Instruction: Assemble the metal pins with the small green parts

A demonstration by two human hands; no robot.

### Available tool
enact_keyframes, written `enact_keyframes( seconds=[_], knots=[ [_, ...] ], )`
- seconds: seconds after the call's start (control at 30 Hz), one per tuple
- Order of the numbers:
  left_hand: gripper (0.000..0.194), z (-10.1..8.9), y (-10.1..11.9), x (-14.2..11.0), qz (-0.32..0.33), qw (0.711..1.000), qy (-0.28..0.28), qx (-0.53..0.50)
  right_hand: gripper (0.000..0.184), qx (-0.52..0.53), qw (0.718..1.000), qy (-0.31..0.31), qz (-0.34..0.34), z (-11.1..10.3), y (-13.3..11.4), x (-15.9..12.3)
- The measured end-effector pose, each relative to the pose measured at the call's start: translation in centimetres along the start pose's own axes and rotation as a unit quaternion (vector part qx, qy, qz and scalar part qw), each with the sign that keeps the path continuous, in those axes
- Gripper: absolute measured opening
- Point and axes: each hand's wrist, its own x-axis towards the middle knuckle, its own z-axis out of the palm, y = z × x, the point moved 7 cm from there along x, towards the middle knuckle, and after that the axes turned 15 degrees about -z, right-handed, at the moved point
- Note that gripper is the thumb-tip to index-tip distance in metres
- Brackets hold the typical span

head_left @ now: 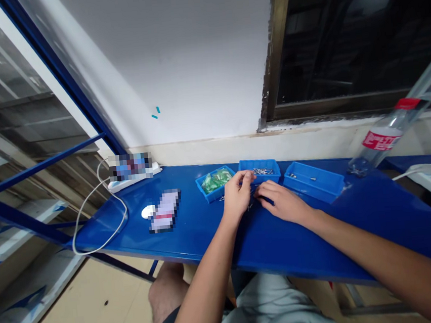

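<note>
Three shallow blue plastic bins stand in a row on the blue table (203, 234). The left bin (208, 194) holds green packets of small parts. The middle bin (268, 177) holds small metal screws (263, 171). The right bin (312, 181) has a few small metal pieces in it. My left hand (238, 195) is pinched just in front of the middle bin, and anything between its fingertips is hidden. My right hand (280, 203) lies on the table beside it, fingers curled over several loose screws (250, 207).
A white power strip (133, 177) and its white cable (99, 223) lie at the table's back left, near a white mouse (148, 212) and a pixelated flat object (165, 210). A plastic bottle (383, 136) leans at the right. Metal shelving stands left.
</note>
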Motion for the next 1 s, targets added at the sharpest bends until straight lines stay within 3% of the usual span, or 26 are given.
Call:
enact_keyframes(
  seconds=[0.4,0.6,0.77,1.0],
  knots=[
    [0.034,0.2,0.0,-0.1,0.012,1.0,-0.004,0.025,0.017,-0.009,1.0,0.007,0.026,-0.1,0.8,-0.2],
    [0.032,0.2,0.0,-0.1,0.0,1.0,-0.016,0.027,0.03,0.029,0.994,0.088,0.057,-1.5,1.2,-0.4],
    [0.029,0.5,0.0,-0.2,0.005,0.998,-0.028,0.047,0.024,0.063,0.982,0.147,0.104,-2.3,2.1,-0.9],
    [0.027,1.1,-0.2,-0.5,0.009,0.994,-0.05,0.098,0.021,0.132,0.957,0.191,0.176,-1.7,3.4,-2.0]
  ],
)
